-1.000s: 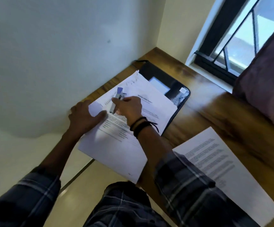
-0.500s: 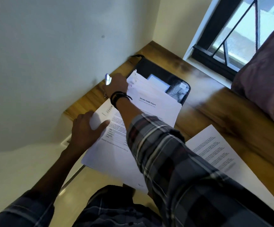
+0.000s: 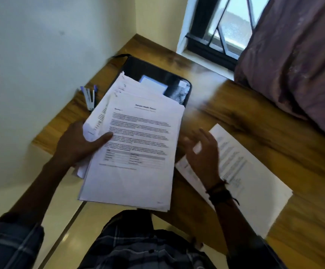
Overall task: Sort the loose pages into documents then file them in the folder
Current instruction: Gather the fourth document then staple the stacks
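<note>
Sorting the pages, with nothing yet going into the folder.

The left hand [image 3: 76, 146] is gripping the stack of pages [image 3: 138, 152] at the centre of the frame, thumb pressing on the top sheet. The stack's far end is overlapping the black folder [image 3: 157, 70] at upper centre. The right hand [image 3: 202, 152], blurred, is hovering with fingers spread and holding nothing over a separate document [image 3: 255, 181] lying on the table [image 3: 235, 113] at right. A stapler [image 3: 89, 98] is lying near the wall, left of the folder. The next move is probably peeling off the top sheet and matching it to its document.
</note>
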Motion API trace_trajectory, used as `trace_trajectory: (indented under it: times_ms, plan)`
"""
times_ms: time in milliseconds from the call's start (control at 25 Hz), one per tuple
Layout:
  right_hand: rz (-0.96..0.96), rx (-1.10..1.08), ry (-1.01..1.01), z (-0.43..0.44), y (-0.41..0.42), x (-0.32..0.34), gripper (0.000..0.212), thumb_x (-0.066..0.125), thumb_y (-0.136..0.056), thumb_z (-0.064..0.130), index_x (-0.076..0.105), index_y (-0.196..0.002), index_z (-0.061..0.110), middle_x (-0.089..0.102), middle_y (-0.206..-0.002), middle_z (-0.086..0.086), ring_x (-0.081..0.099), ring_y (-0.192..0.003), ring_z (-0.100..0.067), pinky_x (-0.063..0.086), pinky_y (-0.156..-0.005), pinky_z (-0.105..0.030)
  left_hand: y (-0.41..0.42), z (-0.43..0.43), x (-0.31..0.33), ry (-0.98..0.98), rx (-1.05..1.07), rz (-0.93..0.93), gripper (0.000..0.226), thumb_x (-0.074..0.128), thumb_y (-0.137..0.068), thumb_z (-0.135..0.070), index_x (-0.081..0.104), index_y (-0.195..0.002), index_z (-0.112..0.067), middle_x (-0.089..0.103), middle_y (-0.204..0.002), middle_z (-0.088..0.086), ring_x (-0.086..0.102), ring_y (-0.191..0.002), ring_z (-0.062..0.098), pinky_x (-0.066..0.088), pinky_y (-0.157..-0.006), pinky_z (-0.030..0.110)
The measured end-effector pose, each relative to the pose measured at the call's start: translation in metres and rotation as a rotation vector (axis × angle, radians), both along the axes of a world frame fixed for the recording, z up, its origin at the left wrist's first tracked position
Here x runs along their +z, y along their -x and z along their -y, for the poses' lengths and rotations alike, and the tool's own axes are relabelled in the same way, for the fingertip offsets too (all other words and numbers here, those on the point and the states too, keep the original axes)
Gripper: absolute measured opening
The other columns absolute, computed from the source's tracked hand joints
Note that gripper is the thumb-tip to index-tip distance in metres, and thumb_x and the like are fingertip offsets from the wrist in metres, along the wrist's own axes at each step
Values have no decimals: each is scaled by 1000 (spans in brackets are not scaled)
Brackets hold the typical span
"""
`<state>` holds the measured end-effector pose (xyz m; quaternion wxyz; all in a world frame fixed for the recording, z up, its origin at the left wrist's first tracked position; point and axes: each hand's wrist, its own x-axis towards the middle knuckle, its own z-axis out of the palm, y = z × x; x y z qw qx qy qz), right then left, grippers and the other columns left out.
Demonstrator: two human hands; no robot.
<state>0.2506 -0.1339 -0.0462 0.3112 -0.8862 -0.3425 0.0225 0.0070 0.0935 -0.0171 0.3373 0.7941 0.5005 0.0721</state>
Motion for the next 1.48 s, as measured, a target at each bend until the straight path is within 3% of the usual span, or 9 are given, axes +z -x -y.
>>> trace_trajectory:
  times_ms: [200,360,480,680,840,920,1040,1320,1480]
  plan:
    - [-87,-170,335,125,-40,-25,74,36,-88,64,36,-149,21,22,-161,-6,14,-149,-26,6,-120,-48,-40,37,-16,-99,-11,12,76,65,-63,-84,57,-103,-19,66,-98,4,66,-85,26,58,-68,45]
    - [-141,-307,315,164,-75,-22,80,33,-88,68,26,-153,21,15,-163,-6,7,-150,-25,1,-122,-50,-87,75,-5,-280,2,-144,87,65,-74,-71,49,-124,-2,59,-117,28,58,-105,48,51,-84,56]
    - [-245,-315,201,174,-80,-9,81,47,-91,61,21,-154,17,15,-163,-5,6,-151,-21,0,-123,-43,-91,77,-5,-306,-76,-187,91,54,-69,-83,55,-116,-4,64,-105,25,63,-93,44,53,-79,53]
    - [-389,-101,-38,178,-59,10,75,66,-85,52,39,-145,16,43,-147,-1,39,-135,-19,36,-112,-34,-95,85,30,-161,-38,-156,51,76,-71,-54,53,-72,-9,55,-67,10,52,-62,24,38,-56,28]
    - [-827,110,-120,151,-23,17,65,74,-83,40,46,-136,16,55,-125,7,57,-110,-10,51,-86,-19,-105,107,36,286,119,19,47,83,-73,-38,64,-105,-9,64,-109,18,61,-95,36,49,-80,42]
    - [-955,78,-158,145,-19,16,59,77,-82,34,51,-130,11,61,-125,-1,61,-106,-12,54,-90,-27,-106,125,37,510,135,145,46,84,-67,-26,67,-106,-9,69,-113,19,67,-92,38,55,-84,49]
    - [-1067,83,-208,163,-43,33,34,75,-85,18,66,-115,4,70,-112,-8,66,-81,-6,57,-69,-17,-112,171,45,614,114,356,50,78,-70,-19,65,-117,-8,73,-107,15,70,-93,36,60,-74,48]
    - [-795,115,64,273,-150,64,29,74,-84,28,69,-111,19,71,-105,3,67,-93,-14,55,-80,-29,-163,329,30,809,138,643,34,68,-84,-7,62,-117,-11,74,-103,7,73,-91,24,60,-65,29]
    - [-402,41,351,301,-182,28,75,63,-59,68,61,-114,16,63,-116,-8,59,-108,-29,52,-90,-46,-204,379,8,727,240,481,24,72,-86,-10,61,-106,-18,68,-91,-4,66,-83,13,53,-53,20]
